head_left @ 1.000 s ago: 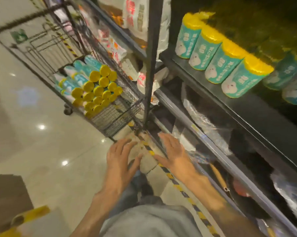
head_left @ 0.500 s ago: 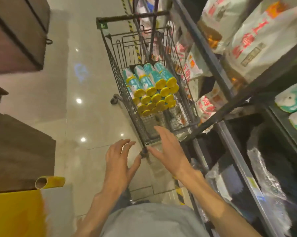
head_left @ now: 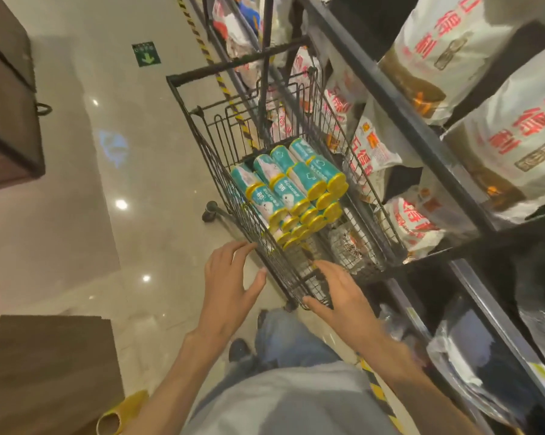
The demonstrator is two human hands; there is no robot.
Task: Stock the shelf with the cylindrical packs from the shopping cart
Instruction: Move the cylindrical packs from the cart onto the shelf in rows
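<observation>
A black wire shopping cart (head_left: 202, 142) stands in front of me beside the shelf. Several teal cylindrical packs with yellow ends (head_left: 291, 189) lie stacked inside it, yellow ends toward me. My left hand (head_left: 230, 287) is spread open just outside the cart's near left corner, holding nothing. My right hand (head_left: 340, 293) reaches over the cart's near end with fingers straight, also holding nothing. Both hands are short of the packs. The dark metal shelf (head_left: 421, 133) runs along the right.
White bags with red print (head_left: 484, 70) fill the upper shelf levels, and clear plastic-wrapped goods (head_left: 472, 356) lie on the lower ones. Yellow-black floor tape (head_left: 202, 42) runs along the shelf base. Brown boxes (head_left: 10, 98) stand at left, with a cardboard tube (head_left: 114, 419) near my feet.
My view swung from the shelf toward the cart, which is now closer. Both open hands moved forward and up to the cart's near end.
</observation>
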